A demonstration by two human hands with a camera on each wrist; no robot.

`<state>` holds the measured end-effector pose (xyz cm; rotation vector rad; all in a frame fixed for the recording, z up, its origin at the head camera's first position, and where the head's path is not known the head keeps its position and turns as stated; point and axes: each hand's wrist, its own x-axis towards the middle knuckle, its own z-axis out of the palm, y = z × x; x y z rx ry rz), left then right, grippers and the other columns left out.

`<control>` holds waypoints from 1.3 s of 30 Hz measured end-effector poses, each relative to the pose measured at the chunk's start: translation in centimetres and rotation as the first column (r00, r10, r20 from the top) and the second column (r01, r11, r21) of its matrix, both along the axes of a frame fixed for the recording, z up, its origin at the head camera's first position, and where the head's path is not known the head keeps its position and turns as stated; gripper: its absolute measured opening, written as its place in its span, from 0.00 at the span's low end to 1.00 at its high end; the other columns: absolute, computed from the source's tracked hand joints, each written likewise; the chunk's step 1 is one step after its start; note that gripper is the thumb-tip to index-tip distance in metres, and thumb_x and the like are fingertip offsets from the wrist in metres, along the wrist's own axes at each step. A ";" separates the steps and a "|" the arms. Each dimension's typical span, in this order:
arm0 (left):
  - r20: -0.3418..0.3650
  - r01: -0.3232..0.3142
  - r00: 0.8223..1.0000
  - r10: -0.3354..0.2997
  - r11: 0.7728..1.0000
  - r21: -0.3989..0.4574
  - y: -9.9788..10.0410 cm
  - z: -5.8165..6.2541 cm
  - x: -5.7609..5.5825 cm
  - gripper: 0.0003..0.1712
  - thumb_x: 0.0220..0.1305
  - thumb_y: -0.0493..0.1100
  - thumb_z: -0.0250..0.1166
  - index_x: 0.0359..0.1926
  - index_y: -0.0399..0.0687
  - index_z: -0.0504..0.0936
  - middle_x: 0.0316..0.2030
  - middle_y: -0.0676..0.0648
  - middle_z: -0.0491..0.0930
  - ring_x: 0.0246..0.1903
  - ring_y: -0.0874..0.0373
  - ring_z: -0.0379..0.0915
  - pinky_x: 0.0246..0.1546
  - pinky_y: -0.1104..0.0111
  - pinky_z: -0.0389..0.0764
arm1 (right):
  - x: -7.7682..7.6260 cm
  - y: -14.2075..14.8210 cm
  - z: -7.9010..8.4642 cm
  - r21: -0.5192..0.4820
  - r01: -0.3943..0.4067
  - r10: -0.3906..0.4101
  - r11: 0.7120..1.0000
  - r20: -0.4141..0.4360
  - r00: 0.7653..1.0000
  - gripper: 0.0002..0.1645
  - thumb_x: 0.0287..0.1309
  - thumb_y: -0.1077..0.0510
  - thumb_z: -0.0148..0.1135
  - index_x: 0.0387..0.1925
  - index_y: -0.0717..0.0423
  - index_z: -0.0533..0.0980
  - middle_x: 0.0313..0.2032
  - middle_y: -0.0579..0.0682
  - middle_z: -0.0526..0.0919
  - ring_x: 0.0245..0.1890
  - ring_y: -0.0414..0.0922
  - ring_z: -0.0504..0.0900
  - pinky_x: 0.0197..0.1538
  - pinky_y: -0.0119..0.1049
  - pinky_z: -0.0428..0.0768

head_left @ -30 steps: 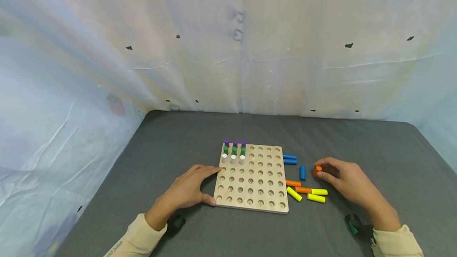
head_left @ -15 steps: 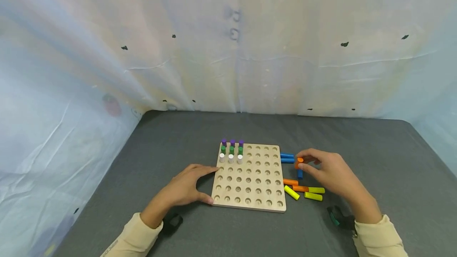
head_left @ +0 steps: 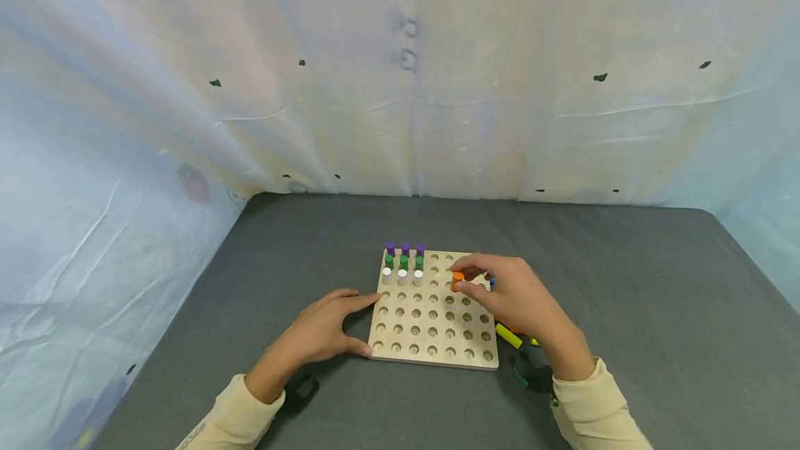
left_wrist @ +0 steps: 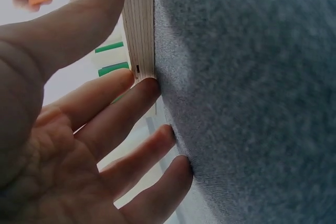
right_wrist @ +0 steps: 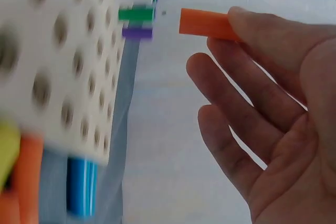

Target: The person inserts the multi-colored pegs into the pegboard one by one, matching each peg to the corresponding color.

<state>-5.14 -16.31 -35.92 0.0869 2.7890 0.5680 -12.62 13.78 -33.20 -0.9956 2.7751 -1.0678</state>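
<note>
My right hand [head_left: 519, 297] pinches an orange peg [head_left: 458, 278] between thumb and fingers, above the right half of the wooden pegboard [head_left: 431, 349]. In the right wrist view the orange peg [right_wrist: 203, 23] is apart from the board, its free end towards the holes. My left hand [head_left: 319, 330] rests against the board's left side, thumb at the near corner and forefinger higher up. The left wrist view has fingertips touching the board's edge [left_wrist: 139, 30]. White pegs [head_left: 403, 277], green pegs [head_left: 403, 262] and purple pegs [head_left: 405, 248] stand in three short rows at the far left.
Loose pegs lie right of the board, partly hidden by my right hand: a yellow peg [head_left: 509, 336], plus a blue peg [right_wrist: 81, 187] and orange pegs [right_wrist: 27, 177] in the right wrist view. A dark cloth [head_left: 656, 283] covers the table; pale sheeting [head_left: 475, 89] hangs behind.
My right hand has carried the orange peg leftwards, from beside the loose pegs to above the board. The left hand has stayed at the board's left edge.
</note>
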 end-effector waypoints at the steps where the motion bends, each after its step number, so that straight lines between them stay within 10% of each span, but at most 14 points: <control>1: 0.003 0.000 1.000 0.000 1.000 -0.002 0.0 0.0 0.0 0.52 0.42 0.58 0.81 0.71 0.67 0.70 0.69 0.41 0.69 0.69 0.43 0.65 0.60 0.38 0.69 | 0.1 -0.6 0.0 -0.006 -0.006 0.006 1.000 0.001 1.000 0.14 0.60 0.52 0.70 0.48 0.42 0.83 0.40 0.36 0.87 0.41 0.36 0.84 0.45 0.43 0.81; 22: 0.015 0.002 1.000 -0.002 1.000 0.005 -0.2 0.2 0.3 0.51 0.41 0.59 0.81 0.70 0.68 0.72 0.69 0.42 0.69 0.69 0.45 0.65 0.55 0.38 0.73 | 1.3 -9.4 -1.2 -0.039 -0.027 0.031 0.999 0.096 0.995 0.14 0.61 0.51 0.69 0.49 0.44 0.83 0.41 0.40 0.88 0.40 0.39 0.85 0.38 0.33 0.78; 39: -0.009 -0.019 1.000 0.019 1.000 -0.006 -0.5 0.0 0.5 0.51 0.38 0.58 0.82 0.68 0.67 0.73 0.65 0.46 0.73 0.66 0.47 0.68 0.54 0.40 0.75 | 1.2 -11.2 -3.0 -0.009 0.021 -0.020 1.000 0.080 0.997 0.12 0.59 0.51 0.71 0.45 0.41 0.85 0.37 0.40 0.90 0.34 0.36 0.86 0.37 0.33 0.80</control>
